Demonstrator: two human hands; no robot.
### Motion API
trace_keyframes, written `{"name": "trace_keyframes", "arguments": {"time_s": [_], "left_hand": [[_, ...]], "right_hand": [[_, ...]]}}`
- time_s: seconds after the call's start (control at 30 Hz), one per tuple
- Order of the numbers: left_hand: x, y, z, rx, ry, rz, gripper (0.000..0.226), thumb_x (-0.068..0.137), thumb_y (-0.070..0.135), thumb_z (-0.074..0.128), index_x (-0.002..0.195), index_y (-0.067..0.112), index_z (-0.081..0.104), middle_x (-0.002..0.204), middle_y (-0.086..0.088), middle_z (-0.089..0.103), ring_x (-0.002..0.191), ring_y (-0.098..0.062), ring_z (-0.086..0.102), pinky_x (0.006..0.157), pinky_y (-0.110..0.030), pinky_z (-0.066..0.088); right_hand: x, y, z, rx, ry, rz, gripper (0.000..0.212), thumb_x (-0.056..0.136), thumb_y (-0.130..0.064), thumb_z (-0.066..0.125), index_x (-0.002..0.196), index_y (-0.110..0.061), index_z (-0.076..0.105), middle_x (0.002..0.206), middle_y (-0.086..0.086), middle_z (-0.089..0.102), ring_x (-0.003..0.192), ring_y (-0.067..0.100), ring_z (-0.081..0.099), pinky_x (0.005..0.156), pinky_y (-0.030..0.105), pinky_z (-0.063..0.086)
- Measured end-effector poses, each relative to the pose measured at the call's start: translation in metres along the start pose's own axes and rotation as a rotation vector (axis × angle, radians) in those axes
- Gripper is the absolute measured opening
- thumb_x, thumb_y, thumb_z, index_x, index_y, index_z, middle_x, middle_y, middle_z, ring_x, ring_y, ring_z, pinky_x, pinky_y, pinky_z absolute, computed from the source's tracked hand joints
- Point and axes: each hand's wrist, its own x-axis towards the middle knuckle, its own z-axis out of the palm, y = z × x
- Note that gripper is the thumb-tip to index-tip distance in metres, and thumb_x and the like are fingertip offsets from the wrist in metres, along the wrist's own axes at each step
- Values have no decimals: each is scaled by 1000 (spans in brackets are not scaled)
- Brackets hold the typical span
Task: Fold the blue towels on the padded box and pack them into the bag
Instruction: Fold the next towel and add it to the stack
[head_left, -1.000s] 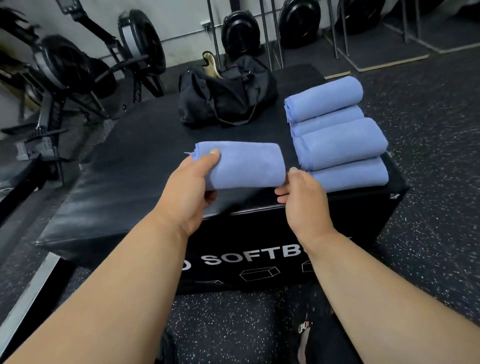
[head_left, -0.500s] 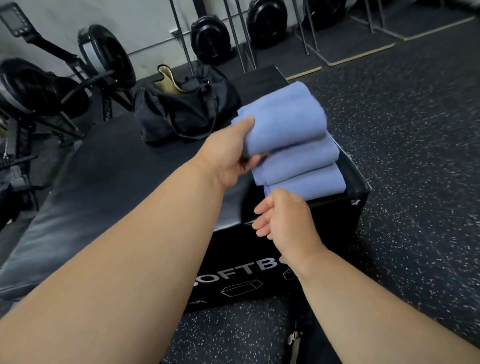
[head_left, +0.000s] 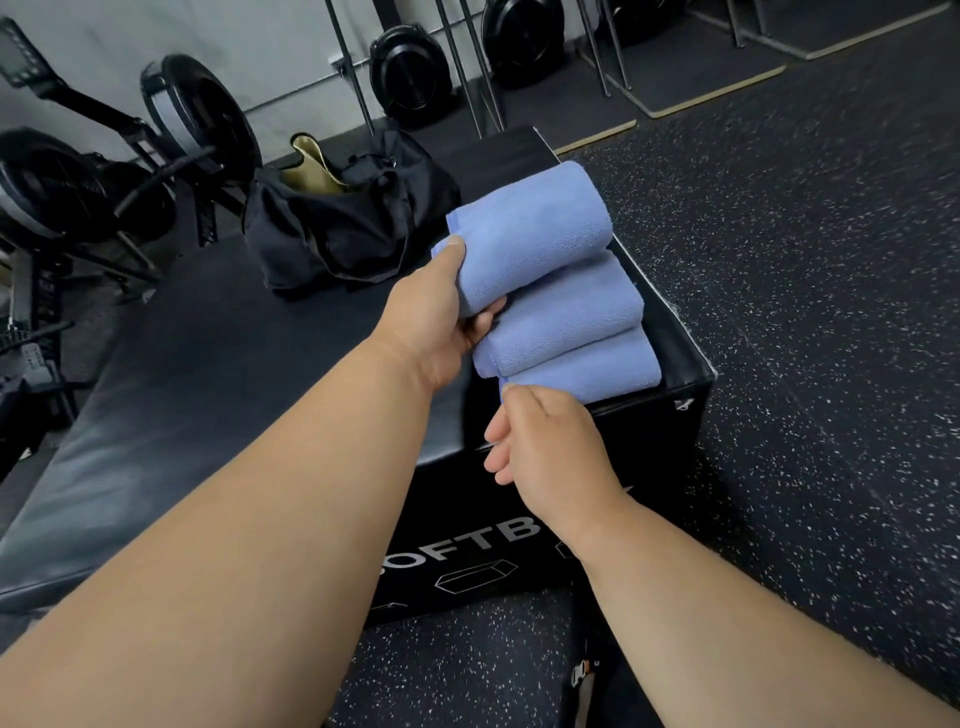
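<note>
Blue folded terry towel (head_left: 530, 234) sits in your left hand (head_left: 441, 317), thumb on top and fingers curled beneath, over the stacked blue towels (head_left: 571, 338) at the padded black box's (head_left: 208, 364) three o'clock edge. Your right hand (head_left: 545, 441) hangs relaxed, fingers loose, holding nothing, just beside the stack's near end. At eleven o'clock, the black duffel bag (head_left: 343, 228) stands unzipped.

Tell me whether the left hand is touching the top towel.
Touching. The head view shows the left hand gripping the near end of the top towel, thumb on its upper face and fingers curled underneath.
</note>
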Motion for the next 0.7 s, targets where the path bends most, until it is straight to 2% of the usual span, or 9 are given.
{"name": "trace_keyframes", "arguments": {"time_s": [0.07,0.17,0.2,0.33,0.5,0.7], "left_hand": [[0,-4,0,145,0,-29,36,103,44,62,122,15,70,96,-4,76,65,-17,70,55,-27,53],[-2,-2,-1,402,69,-46,34,102,51,59,109,19,70,80,-1,74,59,-16,65,54,-24,47],[-3,0,0,417,86,-45,34,101,50,60,109,19,70,80,-1,72,56,-15,63,51,-23,45],[-10,12,13,201,30,-52,31,104,44,61,117,16,67,83,-4,70,50,-15,64,43,-21,43],[-11,4,11,453,73,-20,32,104,48,58,111,18,66,95,-3,72,57,-14,66,48,-21,44],[-8,3,-1,482,100,57,38,105,47,56,99,11,66,79,-8,68,66,-24,63,63,-29,51]], "right_hand": [[-1,0,0,-20,13,-7,37,97,-32,45,72,-14,66,63,5,72,72,30,70,83,54,58],[-2,-1,1,-51,10,-15,37,97,-30,44,71,-15,66,62,3,72,74,29,70,84,53,57],[-3,-1,2,-67,5,-18,37,97,-31,43,72,-15,66,62,3,73,74,28,70,84,53,57],[-7,-4,5,-125,-16,-27,39,98,-31,43,75,-12,67,65,1,74,75,25,70,84,52,56],[-12,-8,10,-138,-21,-19,40,100,-31,43,78,-8,68,66,1,74,75,26,70,84,51,57],[-15,-10,19,-179,-31,-39,40,99,-32,44,75,-9,66,64,1,74,73,28,70,82,50,58]]}}
